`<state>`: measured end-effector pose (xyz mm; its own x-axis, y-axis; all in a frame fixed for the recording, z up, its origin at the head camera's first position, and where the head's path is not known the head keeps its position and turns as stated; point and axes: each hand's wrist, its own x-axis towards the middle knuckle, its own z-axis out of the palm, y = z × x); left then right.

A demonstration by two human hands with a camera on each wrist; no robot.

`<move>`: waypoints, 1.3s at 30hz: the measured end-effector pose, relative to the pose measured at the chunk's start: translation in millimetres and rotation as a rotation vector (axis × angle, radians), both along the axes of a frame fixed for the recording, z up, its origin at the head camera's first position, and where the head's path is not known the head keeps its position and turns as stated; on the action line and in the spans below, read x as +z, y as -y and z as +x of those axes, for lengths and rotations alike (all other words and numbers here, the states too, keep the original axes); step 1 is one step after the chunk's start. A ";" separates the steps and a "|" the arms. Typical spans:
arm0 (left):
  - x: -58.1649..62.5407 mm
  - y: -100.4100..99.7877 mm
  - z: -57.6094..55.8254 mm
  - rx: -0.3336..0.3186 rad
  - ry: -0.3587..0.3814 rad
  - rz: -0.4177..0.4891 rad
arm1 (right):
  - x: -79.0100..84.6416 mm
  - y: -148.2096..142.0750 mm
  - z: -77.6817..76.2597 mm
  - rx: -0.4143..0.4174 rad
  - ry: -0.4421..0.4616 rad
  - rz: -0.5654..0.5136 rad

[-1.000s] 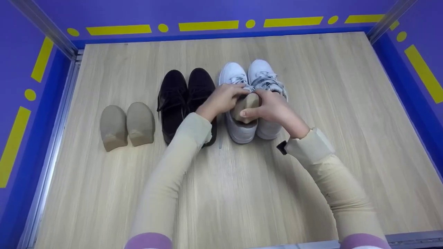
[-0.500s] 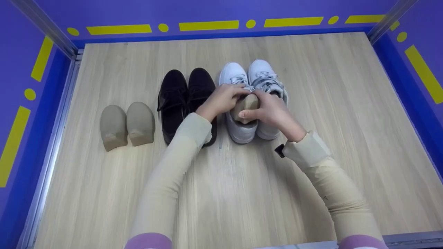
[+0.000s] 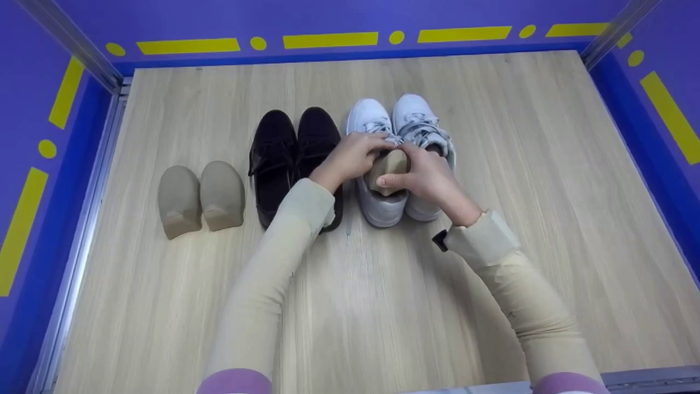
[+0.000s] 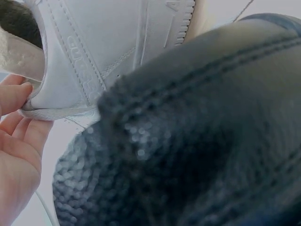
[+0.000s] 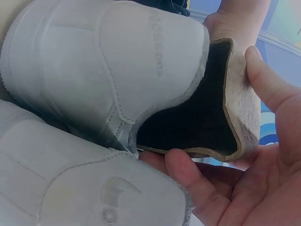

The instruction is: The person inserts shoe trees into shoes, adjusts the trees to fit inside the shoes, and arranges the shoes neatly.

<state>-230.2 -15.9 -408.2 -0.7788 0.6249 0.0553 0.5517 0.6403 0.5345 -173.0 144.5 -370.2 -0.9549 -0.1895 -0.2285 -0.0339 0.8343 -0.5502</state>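
A beige shoe insert (image 3: 395, 161) sits partly inside the left white sneaker (image 3: 381, 212), at its opening. My right hand (image 3: 430, 172) holds the insert, thumb on its near side and fingers round its right. In the right wrist view the insert (image 5: 244, 99) looks hollow and dark inside, and its rear end stands out of the shoe. My left hand (image 3: 353, 155) pinches the edge of the same sneaker's opening near the laces; in the left wrist view its thumb and fingers grip that white edge. The right white sneaker (image 3: 414, 109) stands close beside, partly behind my right hand.
Two black shoes (image 3: 273, 158) stand just left of the white pair, under my left wrist. Farther left, two more beige inserts (image 3: 180, 200) lie side by side on the wooden board (image 3: 136, 306). Blue walls (image 3: 350, 16) with yellow marks border the board.
My right wrist and forearm have shifted slightly left and down, and the insert sits a touch lower in the sneaker's opening. The left hand has stayed in place.
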 end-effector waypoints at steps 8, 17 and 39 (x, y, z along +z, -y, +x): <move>-0.2 -0.4 2.1 0.000 -0.014 -0.015 | -7.1 -0.5 6.6 -0.018 -0.083 -0.033; -5.3 1.9 7.8 0.007 -0.133 -0.036 | -16.5 0.1 12.8 -0.030 -0.194 -0.091; -0.1 4.3 4.9 -0.063 -0.156 -0.005 | -15.0 5.6 11.7 -0.082 -0.183 -0.022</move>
